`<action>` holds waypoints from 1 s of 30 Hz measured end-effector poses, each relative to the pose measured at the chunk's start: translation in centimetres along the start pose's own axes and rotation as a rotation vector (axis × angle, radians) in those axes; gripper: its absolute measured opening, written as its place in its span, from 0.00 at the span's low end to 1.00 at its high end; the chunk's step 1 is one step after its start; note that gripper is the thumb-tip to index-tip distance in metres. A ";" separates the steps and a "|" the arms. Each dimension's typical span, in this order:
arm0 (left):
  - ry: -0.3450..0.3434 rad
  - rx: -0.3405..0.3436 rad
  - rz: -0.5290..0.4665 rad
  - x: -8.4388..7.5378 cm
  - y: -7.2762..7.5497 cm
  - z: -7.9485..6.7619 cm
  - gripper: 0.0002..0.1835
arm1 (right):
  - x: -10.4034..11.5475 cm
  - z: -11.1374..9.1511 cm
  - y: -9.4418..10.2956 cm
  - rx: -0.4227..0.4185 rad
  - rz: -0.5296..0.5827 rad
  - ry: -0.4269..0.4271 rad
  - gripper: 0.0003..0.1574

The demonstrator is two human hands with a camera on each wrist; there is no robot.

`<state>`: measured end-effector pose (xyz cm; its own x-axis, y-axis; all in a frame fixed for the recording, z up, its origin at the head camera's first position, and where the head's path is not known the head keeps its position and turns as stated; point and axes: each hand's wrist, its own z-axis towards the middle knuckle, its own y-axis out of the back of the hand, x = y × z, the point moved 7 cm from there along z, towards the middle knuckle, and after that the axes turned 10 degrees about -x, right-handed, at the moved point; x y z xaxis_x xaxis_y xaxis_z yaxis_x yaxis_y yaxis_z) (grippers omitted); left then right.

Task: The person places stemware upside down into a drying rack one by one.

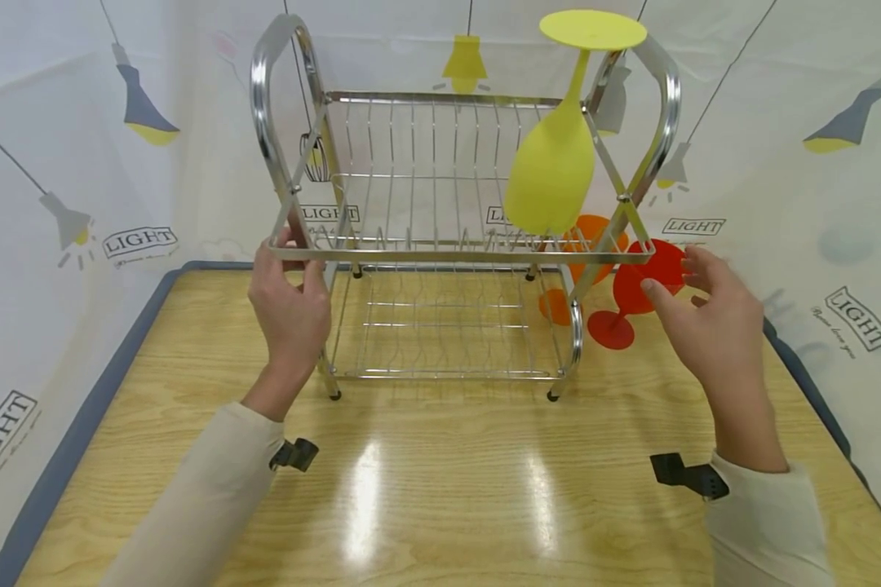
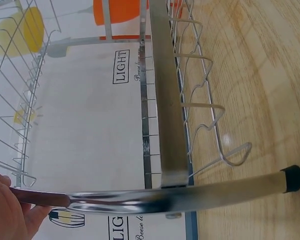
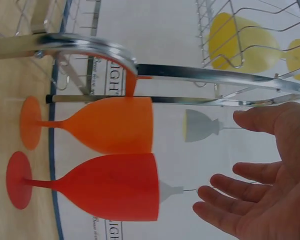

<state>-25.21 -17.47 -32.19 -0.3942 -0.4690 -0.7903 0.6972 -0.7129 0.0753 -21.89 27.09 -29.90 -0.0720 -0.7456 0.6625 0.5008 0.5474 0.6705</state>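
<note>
A two-tier metal dish rack (image 1: 440,257) stands on the wooden table. My left hand (image 1: 289,306) grips its left post by the front corner of the upper tier; in the left wrist view the fingers (image 2: 35,217) wrap the tube. Upside down at the right end of the upper tier rests a yellow plastic goblet (image 1: 554,167), its round foot on top. Beside the rack's right legs, an orange goblet (image 3: 115,125) and a red goblet (image 3: 115,187) stand upright. My right hand (image 1: 727,326), fingers spread and holding nothing, hovers near the red goblet's rim.
The rack's lower tier (image 1: 448,377) sits low over the table (image 1: 440,473). A white cloth (image 1: 213,179) printed with lamps and the word LIGHT hangs behind and at both sides. Dark blue edging (image 1: 99,408) runs round the table's border.
</note>
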 end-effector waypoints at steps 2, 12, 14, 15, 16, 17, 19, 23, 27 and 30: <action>-0.003 -0.001 0.000 0.0 0.0 0.0 0.18 | -0.5 0.0 -0.3 0.001 -0.002 -0.002 0.44; -0.002 0.004 -0.005 0.0 0.0 0.0 0.18 | -2.5 0.2 -1.4 -0.029 -0.007 -0.019 0.44; -0.001 0.007 -0.008 0.0 -0.1 0.0 0.18 | -2.7 0.3 -1.5 -0.040 -0.012 -0.019 0.43; 0.000 0.008 -0.011 0.0 -0.1 0.0 0.18 | -2.9 0.3 -1.6 -0.044 -0.016 -0.019 0.43; -0.002 0.006 -0.012 -0.1 -0.1 0.0 0.18 | -3.1 0.4 -1.6 -0.047 -0.020 -0.023 0.44; -0.002 0.005 -0.014 -0.1 -0.1 0.0 0.18 | -3.3 0.5 -1.6 -0.049 -0.019 -0.028 0.45; -0.004 0.003 -0.015 -0.1 -0.1 0.0 0.18 | -3.7 0.6 -1.7 -0.049 -0.011 -0.042 0.46; -0.006 0.003 -0.005 0.1 0.0 0.0 0.18 | -4.6 1.0 -2.1 -0.037 -0.002 -0.071 0.51; -0.003 0.005 0.000 0.1 0.0 -0.1 0.19 | -5.4 1.6 -2.4 -0.026 -0.022 -0.078 0.53; -0.001 0.007 -0.004 0.2 0.0 -0.1 0.19 | -5.9 1.9 -2.7 -0.007 -0.035 -0.092 0.55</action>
<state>-25.21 -17.44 -32.40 -0.3977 -0.4663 -0.7902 0.6911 -0.7187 0.0762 -24.46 30.72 -34.95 -0.1686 -0.7262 0.6665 0.5026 0.5183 0.6919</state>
